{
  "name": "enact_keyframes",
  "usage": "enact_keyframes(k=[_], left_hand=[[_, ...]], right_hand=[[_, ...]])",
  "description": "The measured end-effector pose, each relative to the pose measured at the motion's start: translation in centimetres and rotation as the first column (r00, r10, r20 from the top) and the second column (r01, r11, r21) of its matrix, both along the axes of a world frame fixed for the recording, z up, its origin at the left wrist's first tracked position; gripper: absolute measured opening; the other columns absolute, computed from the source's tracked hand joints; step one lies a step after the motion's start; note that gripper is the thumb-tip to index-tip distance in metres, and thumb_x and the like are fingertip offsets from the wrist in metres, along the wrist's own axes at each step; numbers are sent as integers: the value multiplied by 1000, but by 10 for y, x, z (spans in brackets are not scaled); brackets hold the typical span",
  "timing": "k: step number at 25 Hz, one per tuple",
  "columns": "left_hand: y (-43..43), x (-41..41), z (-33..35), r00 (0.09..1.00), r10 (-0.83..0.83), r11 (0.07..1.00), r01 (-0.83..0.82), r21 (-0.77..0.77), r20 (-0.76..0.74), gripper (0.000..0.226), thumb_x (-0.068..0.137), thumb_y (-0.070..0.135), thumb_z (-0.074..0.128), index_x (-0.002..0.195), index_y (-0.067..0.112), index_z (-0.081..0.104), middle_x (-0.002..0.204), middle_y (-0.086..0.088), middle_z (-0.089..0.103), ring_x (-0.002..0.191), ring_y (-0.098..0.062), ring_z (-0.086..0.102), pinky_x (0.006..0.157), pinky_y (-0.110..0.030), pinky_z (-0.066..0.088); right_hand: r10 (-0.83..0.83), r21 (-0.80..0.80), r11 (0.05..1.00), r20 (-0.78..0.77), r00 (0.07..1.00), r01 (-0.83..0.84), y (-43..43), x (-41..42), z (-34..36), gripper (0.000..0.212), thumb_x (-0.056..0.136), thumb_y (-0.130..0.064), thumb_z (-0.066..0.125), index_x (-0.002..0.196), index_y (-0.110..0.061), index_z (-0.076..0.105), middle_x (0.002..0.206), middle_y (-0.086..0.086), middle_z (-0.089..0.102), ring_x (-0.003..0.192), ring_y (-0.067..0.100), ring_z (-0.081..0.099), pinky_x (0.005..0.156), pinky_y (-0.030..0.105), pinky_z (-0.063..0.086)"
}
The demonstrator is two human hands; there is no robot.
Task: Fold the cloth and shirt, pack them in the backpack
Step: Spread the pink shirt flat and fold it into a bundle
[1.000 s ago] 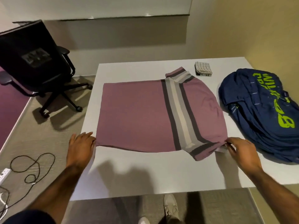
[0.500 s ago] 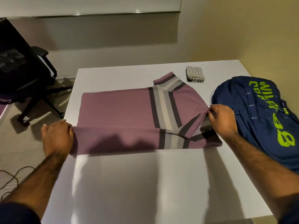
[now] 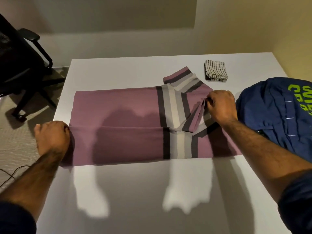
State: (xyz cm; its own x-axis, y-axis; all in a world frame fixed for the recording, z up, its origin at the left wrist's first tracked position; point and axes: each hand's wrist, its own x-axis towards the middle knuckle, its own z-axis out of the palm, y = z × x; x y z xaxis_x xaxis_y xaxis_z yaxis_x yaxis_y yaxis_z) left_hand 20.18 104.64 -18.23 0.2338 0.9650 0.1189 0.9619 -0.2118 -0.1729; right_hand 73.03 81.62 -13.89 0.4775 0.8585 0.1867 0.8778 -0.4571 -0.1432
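The mauve striped shirt point(image 3: 118, 114) lies across the white desk point(image 3: 152, 200), its near part doubled over. The left hand point(image 3: 52, 132) grips the folded edge at the hem end and the right hand point(image 3: 219, 108) pinches the bunched sleeve end (both fists curled). The folded checked cloth point(image 3: 215, 73) sits just beyond the shirt, with the blue backpack point(image 3: 276, 112) at the desk's right.

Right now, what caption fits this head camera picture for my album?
Left hand and right hand pinch a striped shirt mid-fold on the white table; checked cloth and blue backpack lie nearby.

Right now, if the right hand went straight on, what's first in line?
Probably the shirt, its striped far sleeve just past the right hand; the cloth sits right of that line.
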Motion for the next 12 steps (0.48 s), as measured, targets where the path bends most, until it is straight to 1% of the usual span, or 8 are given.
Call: enact_keyframes(k=[1, 2, 4, 6, 8, 10, 12], left_hand=[[-2, 2, -4, 999, 22, 1000, -21, -14, 34, 11, 89, 12, 68, 94, 6, 75, 87, -24, 69, 87, -44, 63, 94, -53, 42], [-5, 3, -8, 995, 52, 998, -50, -27, 84, 16, 91, 12, 67, 103, 4, 73, 95, -26, 70, 92, -45, 63, 93, -54, 42], [-14, 5, -15, 983, 70, 996, -59, -68, 170, 30, 94, 14, 63, 122, 3, 65, 118, -27, 66, 109, -47, 60, 100, -58, 41], [-27, 9, -23, 980, -11, 992, 36, -124, 197, 38, 99, 19, 56, 135, 7, 56, 141, -23, 56, 128, -43, 52, 111, -60, 34], [-46, 19, -31, 965, -91, 969, 143, -202, 245, 47, 105, 29, 47, 148, 11, 45, 158, -16, 42, 143, -36, 40, 121, -56, 26], [-66, 32, -41, 941, -153, 936, 236, -263, 302, 56, 107, 38, 40, 158, 15, 34, 166, -10, 28, 152, -32, 28, 126, -49, 18], [-89, 48, -54, 915, -224, 901, 326, -286, 337, 60, 107, 44, 34, 159, 14, 33, 168, -9, 25, 154, -31, 24, 126, -47, 15]], right_hand=[[-14, 0, 1000, 0, 1000, 14, 3, 2, -6, 7, 91, -16, 61, 91, -14, 67, 88, 5, 66, 89, 29, 60, 98, 48, 43], [-55, -4, 998, 7, 998, 55, 4, 1, -13, 12, 94, -19, 59, 101, -14, 67, 97, 7, 68, 96, 30, 61, 101, 49, 41], [-176, -20, 984, -1, 984, 176, -1, -6, -30, 30, 97, -23, 57, 125, -12, 56, 120, 13, 63, 113, 34, 57, 107, 55, 37], [-228, -35, 973, -44, 973, 227, -11, -22, -42, 42, 96, -23, 58, 134, -12, 44, 131, 16, 55, 122, 37, 51, 112, 61, 33], [-234, -50, 972, -85, 969, 230, -27, -48, -53, 49, 98, -30, 55, 141, -13, 38, 141, 16, 47, 132, 36, 43, 114, 62, 30], [-250, -53, 968, -146, 957, 245, -43, -84, -61, 60, 101, -39, 49, 151, -11, 30, 156, 17, 35, 145, 37, 30, 120, 60, 22], [-216, -76, 976, -194, 957, 205, -54, -129, -66, 67, 103, -44, 43, 157, -9, 24, 164, 16, 25, 152, 35, 19, 124, 54, 14]])
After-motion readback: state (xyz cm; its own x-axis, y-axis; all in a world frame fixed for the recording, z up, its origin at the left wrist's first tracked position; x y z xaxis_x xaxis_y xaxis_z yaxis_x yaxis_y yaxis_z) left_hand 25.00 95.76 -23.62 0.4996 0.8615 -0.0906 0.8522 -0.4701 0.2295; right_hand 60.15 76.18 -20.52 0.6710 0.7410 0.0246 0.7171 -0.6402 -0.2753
